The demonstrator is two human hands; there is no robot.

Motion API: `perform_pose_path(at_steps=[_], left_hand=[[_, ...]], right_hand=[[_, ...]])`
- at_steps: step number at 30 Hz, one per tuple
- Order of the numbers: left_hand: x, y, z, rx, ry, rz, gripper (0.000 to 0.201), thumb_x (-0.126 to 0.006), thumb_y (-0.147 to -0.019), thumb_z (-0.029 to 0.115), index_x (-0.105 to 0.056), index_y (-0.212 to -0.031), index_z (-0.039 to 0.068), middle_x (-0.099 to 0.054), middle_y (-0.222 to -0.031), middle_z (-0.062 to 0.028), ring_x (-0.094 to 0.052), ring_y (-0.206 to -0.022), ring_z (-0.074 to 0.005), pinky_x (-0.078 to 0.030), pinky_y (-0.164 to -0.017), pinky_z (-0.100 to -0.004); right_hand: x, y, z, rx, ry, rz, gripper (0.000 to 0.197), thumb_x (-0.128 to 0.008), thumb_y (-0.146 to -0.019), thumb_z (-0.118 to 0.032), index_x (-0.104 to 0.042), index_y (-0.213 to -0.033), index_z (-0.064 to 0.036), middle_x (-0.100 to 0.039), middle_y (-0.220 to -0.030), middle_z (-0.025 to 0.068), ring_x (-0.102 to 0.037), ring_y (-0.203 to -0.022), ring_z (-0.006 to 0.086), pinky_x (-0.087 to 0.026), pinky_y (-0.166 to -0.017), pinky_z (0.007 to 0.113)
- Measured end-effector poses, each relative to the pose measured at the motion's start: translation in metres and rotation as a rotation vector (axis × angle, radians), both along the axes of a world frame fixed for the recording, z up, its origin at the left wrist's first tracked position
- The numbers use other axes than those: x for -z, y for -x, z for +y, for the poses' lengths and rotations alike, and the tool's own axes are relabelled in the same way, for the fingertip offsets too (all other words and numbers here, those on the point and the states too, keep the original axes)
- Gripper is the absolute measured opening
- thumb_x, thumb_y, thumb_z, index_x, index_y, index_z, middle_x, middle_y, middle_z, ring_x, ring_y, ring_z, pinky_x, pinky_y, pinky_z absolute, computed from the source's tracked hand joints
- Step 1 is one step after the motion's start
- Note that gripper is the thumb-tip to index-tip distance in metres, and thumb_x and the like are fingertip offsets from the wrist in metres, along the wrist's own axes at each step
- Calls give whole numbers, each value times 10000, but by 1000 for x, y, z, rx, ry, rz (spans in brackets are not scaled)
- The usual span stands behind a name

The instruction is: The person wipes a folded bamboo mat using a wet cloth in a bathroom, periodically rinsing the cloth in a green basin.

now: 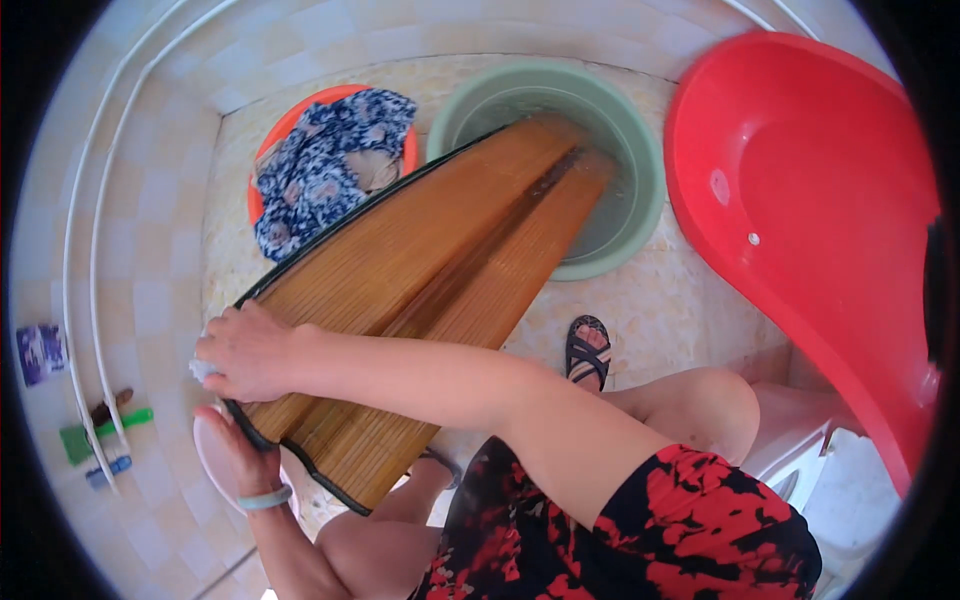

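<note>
At the lower left of the frame, the left hand [237,455] gripped the near end of a folded bamboo mat [420,270] from beneath, propping it up. Just above, the right hand [245,352] pressed a small pale object, fingers curled round it, onto the mat's surface. The mat sloped away toward the upper centre, its far end dipping into a green basin [640,215] of water, likely for wetting.

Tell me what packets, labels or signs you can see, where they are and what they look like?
Small packet: on the tiled floor at the far left; squarish, purple-blue with white patches.
Small bottle-like thing: on the floor at lower left beside a green brush; blue and white, too small to tell more.
No signs or screens.
</note>
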State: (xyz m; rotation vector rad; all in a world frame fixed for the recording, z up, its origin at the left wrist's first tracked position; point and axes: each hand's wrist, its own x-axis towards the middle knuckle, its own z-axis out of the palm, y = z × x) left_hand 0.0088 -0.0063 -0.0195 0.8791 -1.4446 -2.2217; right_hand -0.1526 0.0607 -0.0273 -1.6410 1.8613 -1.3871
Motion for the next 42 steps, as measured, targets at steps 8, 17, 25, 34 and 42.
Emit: perform_pose_path(at_steps=[8, 17, 25, 34, 42], left_hand=[[-1, 5, 4, -68, 40, -219, 421, -483, -932, 323, -461, -1208, 5, -565, -1125, -118, -579, -988, -207, -481, -836, -339], [-5, 6, 5, 11, 205, -256, 495, -545, -875, 206, -386, -1283, -24, -487, -1235, -149, -494, -1116, -238, -416, -926, -349], [-8, -4, 5, -72, 339, -342, 535, -541, -877, 271, -377, -1299, -15, -489, -1229, -149, -508, -1098, -239, -435, -910, -346], [-17, -3, 10, -93, 346, -351, 550, -565, -846, 188, -352, -1303, -34, -486, -1246, -140, -465, -1149, -235, -359, -980, -352], [-16, 9, 16, -40, 314, -320, 460, -532, -876, 169, -395, -1267, -31, -511, -1220, -130, -505, -1117, -223, -407, -949, -343]], right_hand=[[51, 35, 69, 60, 7, 144, 367, -476, -878, -274, -495, -1168, -50, -491, -1184, 191, -425, -1159, 343, -299, -990, 461], [160, 162, 212, 470, -505, 271, 526, -442, -887, -331, -362, -1347, -88, -391, -1338, 204, -356, -1247, 333, -280, -1023, 455], [252, 293, 329, 990, -938, 25, 589, -354, -917, -459, -332, -1364, -75, -366, -1364, 178, -343, -1267, 327, -268, -1039, 470], [266, 346, 322, 1404, -915, 76, 459, -527, -823, -379, -544, -1148, -57, -523, -1176, 222, -523, -1078, 353, -428, -901, 451], [200, 287, 279, 1059, -433, -146, 474, -583, -804, -405, -554, -1106, -40, -597, -1069, 178, -559, -1004, 336, -428, -882, 374]])
